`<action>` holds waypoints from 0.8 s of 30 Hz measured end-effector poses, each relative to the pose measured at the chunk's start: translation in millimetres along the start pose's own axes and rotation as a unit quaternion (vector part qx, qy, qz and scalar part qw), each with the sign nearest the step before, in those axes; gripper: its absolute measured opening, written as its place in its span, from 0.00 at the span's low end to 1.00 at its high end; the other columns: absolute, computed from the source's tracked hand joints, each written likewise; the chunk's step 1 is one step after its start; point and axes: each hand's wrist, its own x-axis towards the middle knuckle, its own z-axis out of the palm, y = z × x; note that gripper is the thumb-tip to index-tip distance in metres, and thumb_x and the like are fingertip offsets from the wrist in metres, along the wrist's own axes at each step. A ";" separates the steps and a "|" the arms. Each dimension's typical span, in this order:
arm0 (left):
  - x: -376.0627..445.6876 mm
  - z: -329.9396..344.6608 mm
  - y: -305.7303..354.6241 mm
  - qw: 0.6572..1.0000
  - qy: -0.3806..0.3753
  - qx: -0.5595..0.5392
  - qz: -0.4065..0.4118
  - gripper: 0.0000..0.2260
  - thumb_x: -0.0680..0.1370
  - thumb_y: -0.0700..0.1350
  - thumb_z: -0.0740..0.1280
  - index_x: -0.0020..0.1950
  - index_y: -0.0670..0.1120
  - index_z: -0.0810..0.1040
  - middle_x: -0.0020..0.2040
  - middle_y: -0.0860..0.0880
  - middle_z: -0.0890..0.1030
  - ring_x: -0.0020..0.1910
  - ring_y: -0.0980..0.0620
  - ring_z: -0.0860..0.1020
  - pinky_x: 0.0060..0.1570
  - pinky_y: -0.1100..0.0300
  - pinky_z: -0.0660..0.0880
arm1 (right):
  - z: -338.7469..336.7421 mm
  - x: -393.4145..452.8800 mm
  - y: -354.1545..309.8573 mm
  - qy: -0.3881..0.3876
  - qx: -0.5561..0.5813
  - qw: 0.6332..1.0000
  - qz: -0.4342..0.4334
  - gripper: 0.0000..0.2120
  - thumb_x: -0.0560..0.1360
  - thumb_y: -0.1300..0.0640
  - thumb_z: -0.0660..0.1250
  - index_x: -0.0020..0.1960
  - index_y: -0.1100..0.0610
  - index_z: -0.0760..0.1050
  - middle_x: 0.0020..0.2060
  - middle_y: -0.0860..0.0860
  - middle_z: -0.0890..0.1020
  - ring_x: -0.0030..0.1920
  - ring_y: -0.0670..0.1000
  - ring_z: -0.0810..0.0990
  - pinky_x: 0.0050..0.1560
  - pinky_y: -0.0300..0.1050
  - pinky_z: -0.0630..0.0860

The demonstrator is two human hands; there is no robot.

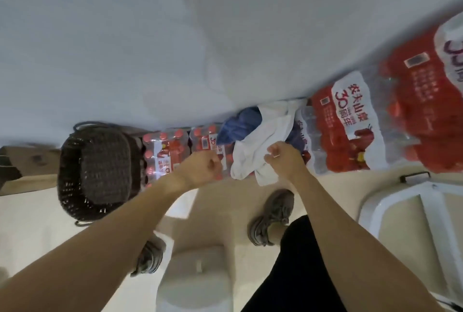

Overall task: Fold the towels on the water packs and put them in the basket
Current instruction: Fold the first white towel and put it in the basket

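Nearest to me are my two forearms, reaching forward over my shoes (pixel 271 219) toward the white towel (pixel 260 151). It lies crumpled on the water packs (pixel 345 126), its long axis running from the wall down toward me, the near end hanging off the packs' front edge. My right hand (pixel 284 159) is on it — fingers (pixel 275 147) curled, seemingly pinching a fold near its right edge, though blur hides the exact grip. My left hand (pixel 200 167) sits just left of the towel, clenched loosely and apparently holding nothing, so it is the free one to catch the opposite edge. A blue towel (pixel 240 121) is bunched behind the white one, against the wall. The packs stand in a row on the floor along that wall — the dark woven basket (pixel 95 174) is at their left end, nearer my left hand.
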 end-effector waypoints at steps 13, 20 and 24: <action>232.0 157.5 -44.6 0.967 0.148 -0.193 0.076 0.19 0.75 0.56 0.72 0.57 0.46 0.74 0.49 0.49 0.80 0.46 0.51 0.78 0.45 0.57 0.75 | 51.2 173.6 67.1 0.152 -0.175 0.966 -0.118 0.16 0.73 0.54 0.73 0.57 0.56 0.73 0.55 0.56 0.71 0.43 0.55 0.74 0.43 0.41 0.66; 226.9 146.6 -52.2 0.963 0.122 -0.206 0.125 0.09 0.80 0.48 0.65 0.47 0.43 0.73 0.40 0.44 0.78 0.38 0.52 0.74 0.40 0.54 0.73 | 31.4 158.4 33.2 0.082 -0.293 0.951 -0.062 0.12 0.73 0.54 0.70 0.53 0.58 0.76 0.52 0.55 0.80 0.51 0.58 0.79 0.46 0.46 0.76; 195.3 119.6 -55.8 0.957 0.144 -0.220 0.125 0.07 0.81 0.51 0.62 0.44 0.52 0.70 0.41 0.53 0.75 0.38 0.57 0.74 0.36 0.68 0.72 | 26.7 121.7 17.6 0.107 -0.250 0.956 -0.112 0.14 0.70 0.49 0.73 0.44 0.59 0.77 0.40 0.53 0.79 0.42 0.54 0.77 0.39 0.43 0.73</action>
